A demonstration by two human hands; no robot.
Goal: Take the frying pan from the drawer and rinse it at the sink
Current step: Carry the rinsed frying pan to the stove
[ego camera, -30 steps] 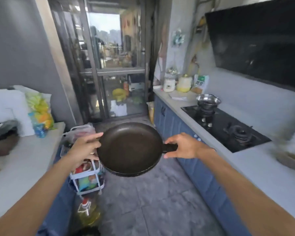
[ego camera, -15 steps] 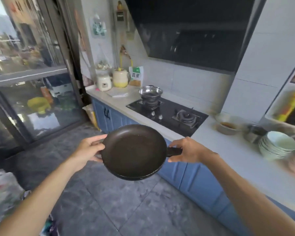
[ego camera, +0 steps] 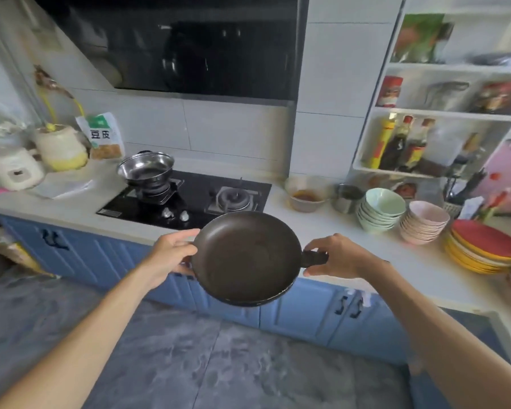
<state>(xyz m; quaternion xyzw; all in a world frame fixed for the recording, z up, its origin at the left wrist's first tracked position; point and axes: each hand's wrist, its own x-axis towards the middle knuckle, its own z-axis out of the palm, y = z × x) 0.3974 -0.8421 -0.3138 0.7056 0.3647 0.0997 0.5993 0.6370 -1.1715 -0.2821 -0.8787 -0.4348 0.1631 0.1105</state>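
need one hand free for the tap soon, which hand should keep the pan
Probably the right hand: its grip is closed around the handle of the frying pan, so it could carry the pan alone. The left hand only pinches the far rim, a steadying hold that is easier to let go.

Steel pot (ego camera: 146, 169) sitting on left burner of black hob (ego camera: 189, 199). Sauce bowl (ego camera: 307, 191) & metal cup (ego camera: 346, 197) resting on white bench (ego camera: 351, 237), w/ green bowls (ego camera: 381, 209), pink bowls (ego camera: 425, 222), plate stack (ego camera: 484, 246) lining up rightward. Bottles (ego camera: 404, 143) standing on shelf.
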